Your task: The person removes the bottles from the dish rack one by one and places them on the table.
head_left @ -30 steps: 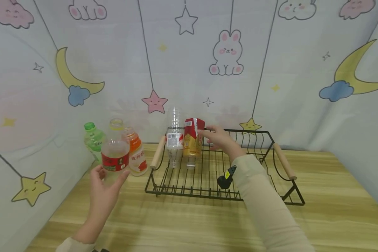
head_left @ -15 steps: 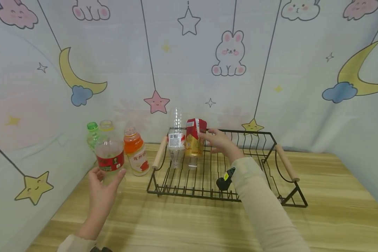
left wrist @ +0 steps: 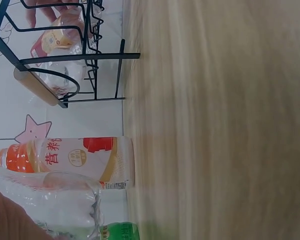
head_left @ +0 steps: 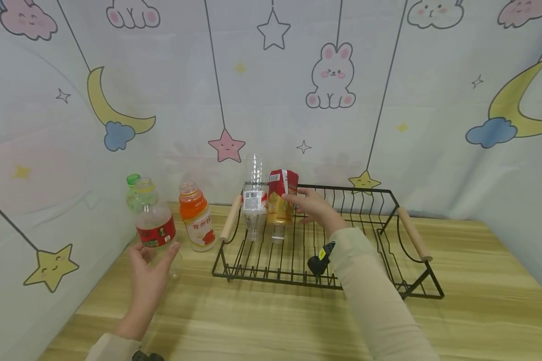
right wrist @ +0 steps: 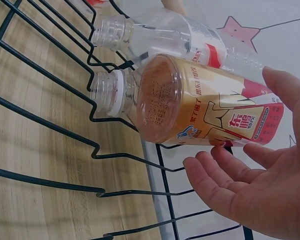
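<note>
My left hand grips the lower part of a clear plastic bottle with a red label, neck up, thumb on one side and fingers on the other. Beside a red-and-gold drink bottle is my right hand. That bottle stands neck down in the black wire dish rack. In the right wrist view, the thumb and fingers are spread around its upper end, fingertips right at its side. A clear bottle with a white-and-red label stands neck down close beside it.
A bottle with an orange-and-white wrapper stands upright left of the rack. Farther left, a green bottle is partly hidden behind the gripped one. Wooden handles top the rack's ends. A patterned curtain closes off the back and sides.
My left hand has carried the red-labelled bottle a little left and down, away from the orange-and-white bottle and in front of the green one. My right hand has stayed by the red-and-gold bottle.
</note>
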The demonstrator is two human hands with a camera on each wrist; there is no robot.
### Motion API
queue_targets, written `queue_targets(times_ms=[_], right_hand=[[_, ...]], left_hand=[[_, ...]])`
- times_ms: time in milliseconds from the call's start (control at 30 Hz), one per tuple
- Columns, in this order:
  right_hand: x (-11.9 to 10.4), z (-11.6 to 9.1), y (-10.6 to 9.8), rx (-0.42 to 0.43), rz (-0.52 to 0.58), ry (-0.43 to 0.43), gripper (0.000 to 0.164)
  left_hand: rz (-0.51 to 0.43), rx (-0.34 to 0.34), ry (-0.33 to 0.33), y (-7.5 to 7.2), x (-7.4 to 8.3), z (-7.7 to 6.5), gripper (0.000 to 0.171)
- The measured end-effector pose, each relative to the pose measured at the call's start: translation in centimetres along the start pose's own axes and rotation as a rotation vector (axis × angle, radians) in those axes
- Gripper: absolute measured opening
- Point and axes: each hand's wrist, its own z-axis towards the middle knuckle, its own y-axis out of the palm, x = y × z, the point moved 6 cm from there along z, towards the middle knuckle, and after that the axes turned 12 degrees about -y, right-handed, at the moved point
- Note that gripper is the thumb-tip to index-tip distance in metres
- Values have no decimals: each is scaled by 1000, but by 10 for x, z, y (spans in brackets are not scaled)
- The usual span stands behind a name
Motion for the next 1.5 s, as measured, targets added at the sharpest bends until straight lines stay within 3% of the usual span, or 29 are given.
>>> queue_targets(times_ms=[267,667,1500], right_hand=[[0,0,0,4,1,9,84],[4,5,3,4,26,22,85],[18,14,10,5,48,58,81]], left_hand=[[-16,-8,-3,2,-4,2,80],[23,-23,-73,3,-12,5,87],[39,-59,-83,6,-19,14,90]])
